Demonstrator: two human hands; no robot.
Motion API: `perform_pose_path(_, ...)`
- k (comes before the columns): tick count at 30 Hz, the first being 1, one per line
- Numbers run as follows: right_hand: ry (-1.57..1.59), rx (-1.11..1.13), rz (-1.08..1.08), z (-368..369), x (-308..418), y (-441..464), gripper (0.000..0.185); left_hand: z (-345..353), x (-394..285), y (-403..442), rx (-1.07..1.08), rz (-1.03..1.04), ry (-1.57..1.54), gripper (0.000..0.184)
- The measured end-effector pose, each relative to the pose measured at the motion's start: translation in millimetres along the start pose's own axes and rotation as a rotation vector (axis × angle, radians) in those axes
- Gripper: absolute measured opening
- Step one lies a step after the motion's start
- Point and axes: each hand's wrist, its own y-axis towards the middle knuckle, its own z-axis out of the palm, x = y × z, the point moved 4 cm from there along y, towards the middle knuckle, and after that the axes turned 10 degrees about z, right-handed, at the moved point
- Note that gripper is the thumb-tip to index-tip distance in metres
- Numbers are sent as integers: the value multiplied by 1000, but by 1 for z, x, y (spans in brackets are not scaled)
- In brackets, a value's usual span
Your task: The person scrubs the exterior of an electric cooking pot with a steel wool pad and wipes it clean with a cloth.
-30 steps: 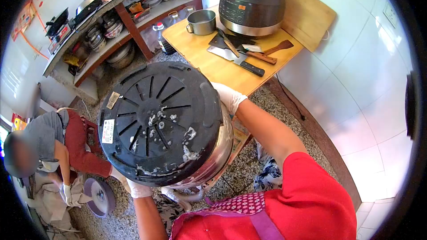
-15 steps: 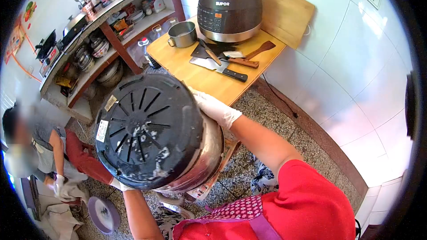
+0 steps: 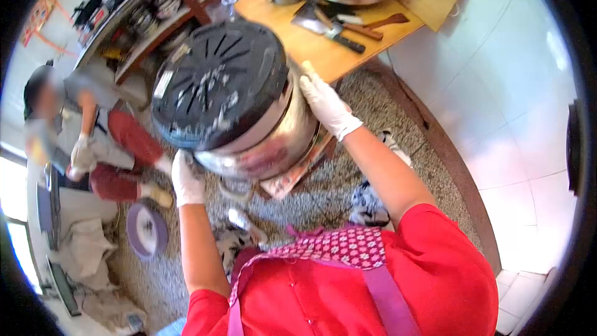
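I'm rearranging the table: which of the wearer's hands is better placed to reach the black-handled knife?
Right, most likely. The right hand is at the big pot's side nearer the table and black-handled knife; the left hand is at the pot's other side, farther away.

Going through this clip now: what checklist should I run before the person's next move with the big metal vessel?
1. Both hands gloved: ok, left hand and right hand alike.
2. Hands on opposite sides of the metal vessel: ok.
3. Black base free of residue: not ok, whitish patches show.
4. Vessel level: not ok, tilted with its base upward.
5. Grip firm: cannot tell.
6. Black-handled knife apart from right hand: ok, on the wooden table.
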Motion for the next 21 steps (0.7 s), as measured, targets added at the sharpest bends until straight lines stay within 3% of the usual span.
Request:
perform_pose_path(3, -96, -2, 16, 5, 2, -40, 65, 10, 2, -44, -20, 16, -29, 17)
perform_pose_path(5, 74, 67, 59, 13, -3, -70, 75, 17, 3, -74, -27, -2, -80, 16)
perform_pose_path(9, -57, 68, -18, 24, 2, -134, 67, 44, 3, -149, -5, 32, 26, 23)
perform_pose_path(11, 90, 285, 0, 44, -2, -159, 68, 56, 16, -167, 178, 108, 101, 26)
perform_pose_path(14, 584, 623, 136, 70, 23, -191, 77, 89, 33, -202, 367, 179, 283, 40)
perform_pose_path(15, 553, 560, 115, 76, 23, -197, 76, 104, 41, -211, 445, 201, 148, 48)
perform_pose_path(17, 631, 584, 271, 66, 16, -192, 71, 110, 47, -212, 354, -85, 13, 47)
perform_pose_path(19, 1031, 494, 415, 61, 10, -189, 60, 126, 40, -216, 501, -185, 103, 51)
perform_pose_path(21, 863, 447, 497, 41, 5, -179, 46, 130, 32, -218, 744, -63, 421, 55)
